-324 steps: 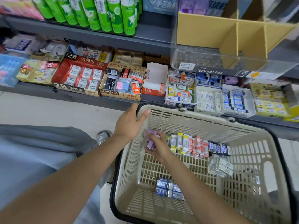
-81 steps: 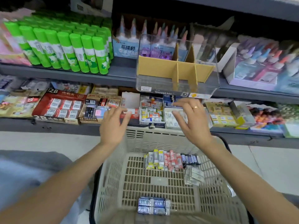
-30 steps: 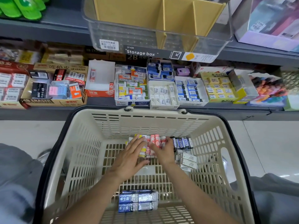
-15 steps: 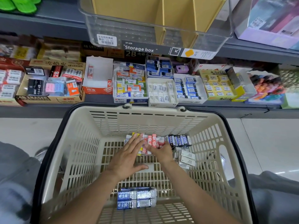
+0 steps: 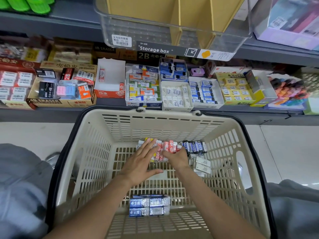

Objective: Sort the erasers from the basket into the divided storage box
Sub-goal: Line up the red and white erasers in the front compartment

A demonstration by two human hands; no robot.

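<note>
A beige slatted basket (image 5: 165, 118) stands below the shelf. A row of erasers lies against its far wall: yellow and white ones on the left, red-and-white erasers (image 5: 168, 146) in the middle, dark blue erasers (image 5: 194, 147) on the right. My left hand (image 5: 140, 163) lies flat with straight fingers on the left end of the row. My right hand (image 5: 177, 157) curls its fingers round the red-and-white erasers. White erasers (image 5: 202, 165) lie right of it, and blue-silver erasers (image 5: 148, 206) by the near wall. The clear storage box (image 5: 155, 31) with yellow dividers sits on the upper shelf.
The lower shelf behind the basket holds several open cartons of erasers, among them a 4B ERASER carton (image 5: 60, 88) and a white carton (image 5: 176, 95). Green tubes (image 5: 31, 4) stand at the upper left. Grey-clad knees flank the basket.
Both hands stay at the far row of erasers. My right hand has closed a little more round the red-and-white ones, and the row has bunched slightly.
</note>
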